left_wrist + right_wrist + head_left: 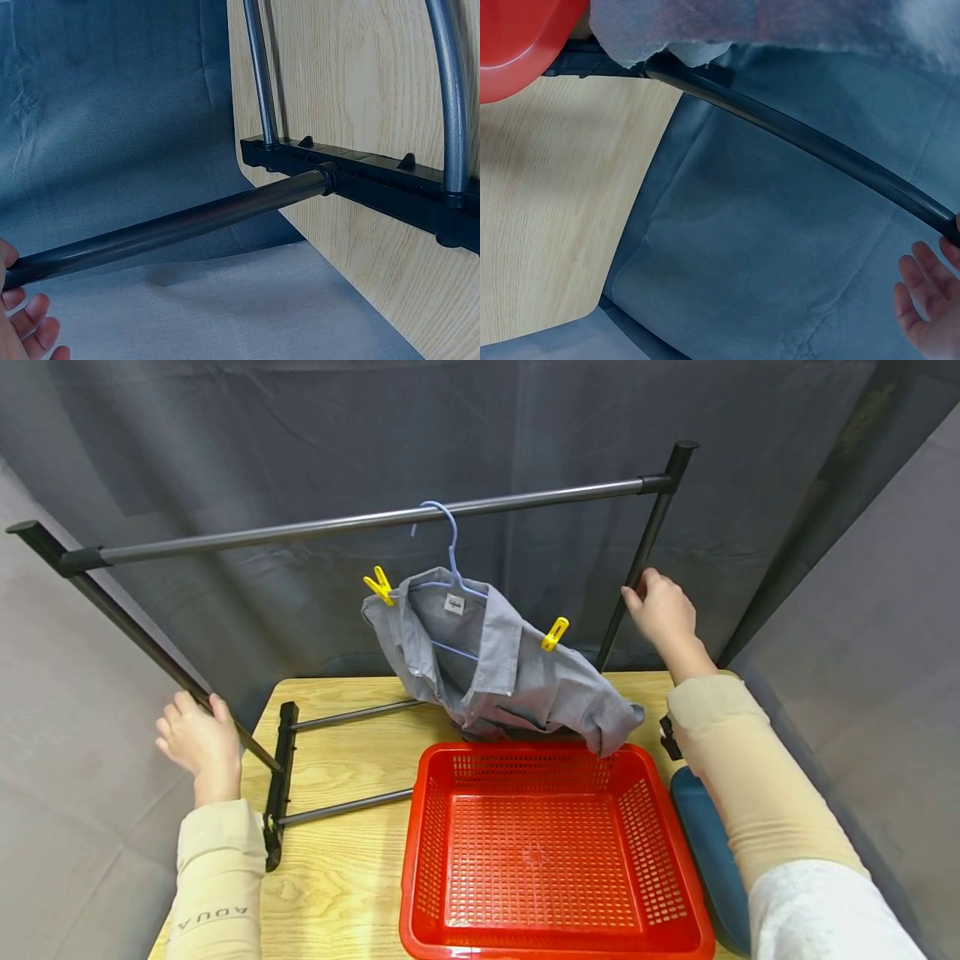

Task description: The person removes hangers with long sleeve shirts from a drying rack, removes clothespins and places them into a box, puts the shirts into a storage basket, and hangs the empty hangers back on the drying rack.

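A grey collared shirt (495,652) hangs tilted on a blue hanger (453,547), hooked over the rack's top bar (300,532). One yellow clothespin (380,585) sits at the shirt's left shoulder, another yellow clothespin (555,633) on its right shoulder. My left hand (198,735) pinches the rack's left upright pole (172,225) between thumb and index finger; its other fingers are loosely bent off the pole. On the far side, my right hand (663,610) pinches the right upright pole (810,142) with thumb and forefinger, at the edge of the right wrist view.
A red plastic basket (532,939) stands on the wooden table (337,877), in front of the shirt. Beside it, partly under my right arm, lies a blue tray (708,852). The rack's black foot (281,785) rests at the table's left. Grey curtains (337,435) surround the table.
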Tool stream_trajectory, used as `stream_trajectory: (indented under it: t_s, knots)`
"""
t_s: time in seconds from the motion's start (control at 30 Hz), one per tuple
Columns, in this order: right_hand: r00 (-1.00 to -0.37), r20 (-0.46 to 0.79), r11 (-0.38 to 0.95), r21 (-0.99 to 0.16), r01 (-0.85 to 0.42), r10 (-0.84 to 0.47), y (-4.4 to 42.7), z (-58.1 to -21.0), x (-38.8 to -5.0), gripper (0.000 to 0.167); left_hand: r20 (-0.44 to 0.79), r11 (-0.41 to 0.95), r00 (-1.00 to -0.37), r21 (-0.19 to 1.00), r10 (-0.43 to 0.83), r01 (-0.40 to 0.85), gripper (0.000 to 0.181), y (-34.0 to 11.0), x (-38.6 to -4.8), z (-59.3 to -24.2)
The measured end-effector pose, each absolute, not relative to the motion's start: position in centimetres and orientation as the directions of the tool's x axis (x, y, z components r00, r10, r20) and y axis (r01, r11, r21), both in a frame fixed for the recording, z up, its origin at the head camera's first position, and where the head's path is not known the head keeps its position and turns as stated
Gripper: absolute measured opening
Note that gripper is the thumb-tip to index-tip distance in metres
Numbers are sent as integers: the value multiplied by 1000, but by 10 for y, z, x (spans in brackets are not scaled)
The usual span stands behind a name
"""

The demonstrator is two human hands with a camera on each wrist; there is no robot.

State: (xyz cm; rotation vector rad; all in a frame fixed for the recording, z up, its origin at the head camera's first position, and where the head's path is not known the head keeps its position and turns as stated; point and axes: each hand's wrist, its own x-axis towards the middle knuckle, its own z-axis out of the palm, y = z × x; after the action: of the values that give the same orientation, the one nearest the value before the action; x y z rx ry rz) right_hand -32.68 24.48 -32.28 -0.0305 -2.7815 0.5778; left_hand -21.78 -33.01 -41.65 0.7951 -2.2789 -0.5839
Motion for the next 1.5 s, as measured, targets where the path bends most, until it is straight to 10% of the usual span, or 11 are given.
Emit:
stream_trajectory:
  t_s: [1.5]
  knots:
    - [-951,286,918,-396,-5,119,256,-322,-321,37,346,703,-665,594,-662,-391,45,-324,-233,-410]
